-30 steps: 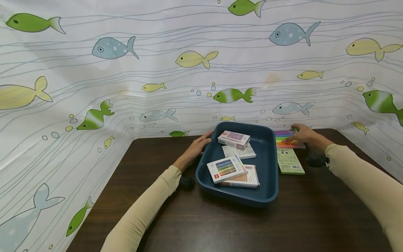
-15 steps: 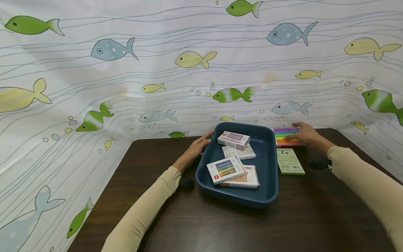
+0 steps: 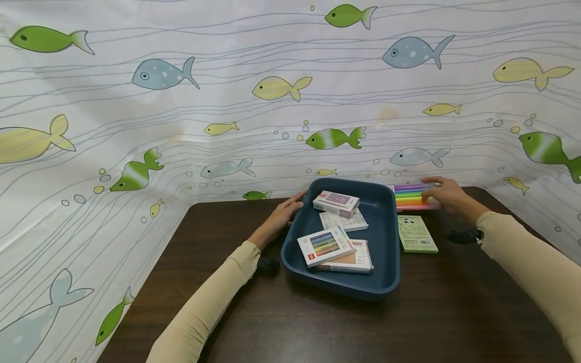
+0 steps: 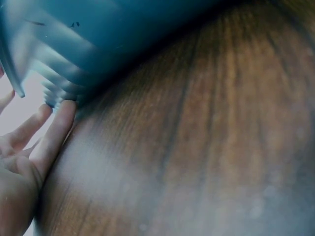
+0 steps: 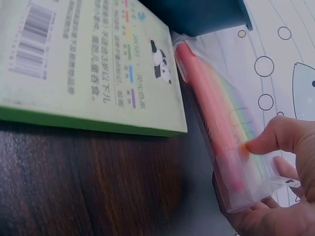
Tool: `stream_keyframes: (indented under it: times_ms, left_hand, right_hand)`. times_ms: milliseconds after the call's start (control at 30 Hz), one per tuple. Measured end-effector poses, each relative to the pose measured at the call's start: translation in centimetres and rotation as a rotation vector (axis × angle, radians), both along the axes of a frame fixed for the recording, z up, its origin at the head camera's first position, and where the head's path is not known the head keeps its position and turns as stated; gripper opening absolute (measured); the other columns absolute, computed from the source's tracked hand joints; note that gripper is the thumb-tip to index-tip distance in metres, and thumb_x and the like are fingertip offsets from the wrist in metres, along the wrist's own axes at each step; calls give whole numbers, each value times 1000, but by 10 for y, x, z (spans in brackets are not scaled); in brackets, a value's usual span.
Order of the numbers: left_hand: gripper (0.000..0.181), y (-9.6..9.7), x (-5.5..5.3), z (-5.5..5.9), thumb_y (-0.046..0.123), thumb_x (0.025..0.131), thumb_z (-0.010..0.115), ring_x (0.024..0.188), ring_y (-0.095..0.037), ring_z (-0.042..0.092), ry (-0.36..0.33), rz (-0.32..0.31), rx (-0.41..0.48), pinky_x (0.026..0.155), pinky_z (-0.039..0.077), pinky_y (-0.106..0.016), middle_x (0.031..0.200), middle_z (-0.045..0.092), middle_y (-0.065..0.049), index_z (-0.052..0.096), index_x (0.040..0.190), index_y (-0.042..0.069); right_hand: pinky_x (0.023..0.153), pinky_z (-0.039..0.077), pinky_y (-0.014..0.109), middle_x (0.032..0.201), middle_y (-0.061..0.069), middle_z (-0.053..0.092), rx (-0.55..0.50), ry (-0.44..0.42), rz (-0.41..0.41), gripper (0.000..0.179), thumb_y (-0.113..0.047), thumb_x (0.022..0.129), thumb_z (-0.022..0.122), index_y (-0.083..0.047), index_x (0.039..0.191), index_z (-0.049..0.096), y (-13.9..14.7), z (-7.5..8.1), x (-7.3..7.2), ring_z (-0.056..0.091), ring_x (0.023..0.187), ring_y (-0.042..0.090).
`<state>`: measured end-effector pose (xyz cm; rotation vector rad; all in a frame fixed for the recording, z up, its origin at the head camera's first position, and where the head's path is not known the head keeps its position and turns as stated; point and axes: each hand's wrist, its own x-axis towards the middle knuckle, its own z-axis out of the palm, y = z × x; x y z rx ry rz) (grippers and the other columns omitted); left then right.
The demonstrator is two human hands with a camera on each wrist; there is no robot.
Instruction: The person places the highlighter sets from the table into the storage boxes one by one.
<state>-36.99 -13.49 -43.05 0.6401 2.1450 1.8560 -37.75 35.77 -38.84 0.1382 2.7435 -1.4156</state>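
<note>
My right hand (image 3: 447, 194) pinches the right end of a clear plastic pack of rainbow-coloured highlighters (image 3: 408, 196) at the back of the table. In the right wrist view the thumb presses on the pack's top face and the other fingers lie beneath it; a pink highlighter (image 5: 211, 98) runs along the near edge. My left hand (image 3: 281, 214) rests against the left side of a blue plastic bin (image 3: 386, 242), its straight fingers (image 4: 54, 128) touching the bin's outer wall. A green panda-printed box (image 3: 417, 234) lies flat between the bin and my right forearm.
Inside the bin lie a purple-and-white box (image 3: 337, 202), a white printed box (image 3: 356, 220), a box with a window onto coloured sticks (image 3: 326, 246) and a tan-and-white box (image 3: 360, 259). A fish-patterned sheet (image 3: 272, 121) rises behind the dark wooden table (image 3: 281, 333).
The highlighter pack has shifted slightly left and back towards the bin's side, and my right hand has turned a little with it. The left hand and the bin hold their place.
</note>
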Motion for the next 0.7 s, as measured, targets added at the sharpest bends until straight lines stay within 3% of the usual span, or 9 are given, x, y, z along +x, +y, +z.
stream_keyframes:
  times_ms: [233,400,600,700]
  left_hand:
    - [50,0,0,-2,43,96,45,115,-22,49,15,-5,13,83,45,-46,142,34,8,34,144,34]
    - [49,0,0,-3,41,96,45,113,-24,51,12,-5,24,82,46,-45,143,34,6,34,144,32]
    - [48,-1,-2,-2,43,96,44,114,-24,50,19,-18,20,82,46,-45,143,34,6,35,143,36]
    - [48,-2,-3,-3,44,96,44,114,-23,50,17,-25,17,82,46,-45,142,34,7,35,143,37]
  right_hand:
    - [65,45,33,131,28,28,-106,41,-26,72,-10,82,63,-5,144,29,3,0,3,38,96,32]
    - [49,43,34,124,27,35,-109,54,-44,69,-11,82,62,-5,144,31,10,5,7,43,65,18]
    - [50,44,32,127,26,31,-144,68,-114,71,-12,82,63,-6,144,30,17,14,10,42,60,14]
    - [44,38,33,126,22,32,-191,67,-144,71,-12,80,63,-7,144,31,21,19,10,36,50,12]
